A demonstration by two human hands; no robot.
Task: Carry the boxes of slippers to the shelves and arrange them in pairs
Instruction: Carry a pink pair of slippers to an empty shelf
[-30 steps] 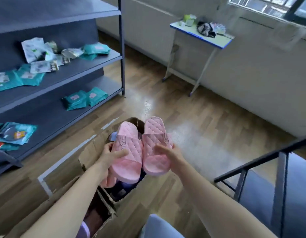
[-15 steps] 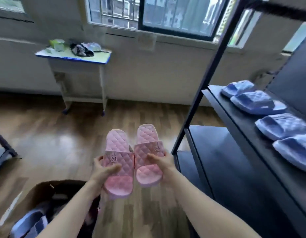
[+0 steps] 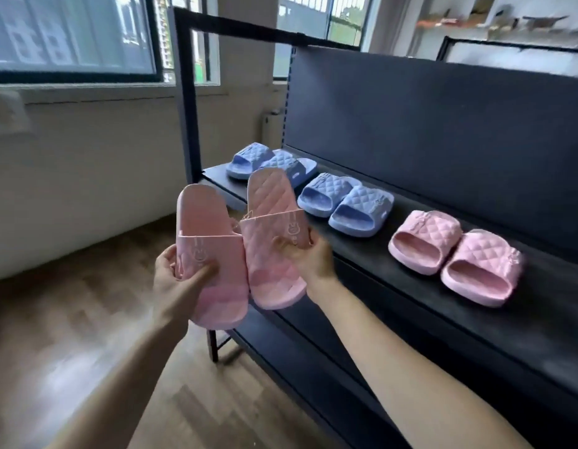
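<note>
I hold two pink quilted slippers side by side in front of the dark shelf (image 3: 394,273). My left hand (image 3: 175,280) grips the left pink slipper (image 3: 206,254) by its strap. My right hand (image 3: 313,260) grips the right pink slipper (image 3: 274,241) at its strap edge. Both slippers hang in the air just left of the shelf's front edge. On the shelf stand a pink pair (image 3: 456,257) at the right, a blue pair (image 3: 346,202) in the middle and another blue pair (image 3: 265,163) at the far left end.
The shelf unit has a dark back panel (image 3: 443,140) and a black corner post (image 3: 185,108). A lower shelf (image 3: 297,351) runs beneath. Wooden floor (image 3: 70,335) lies at the left, with a white wall and windows (image 3: 70,34) behind.
My view has swung right from the cardboard box and floor to the shelf with the slipper pairs. Both hands still carry the pink slippers, now raised close to the shelf.
</note>
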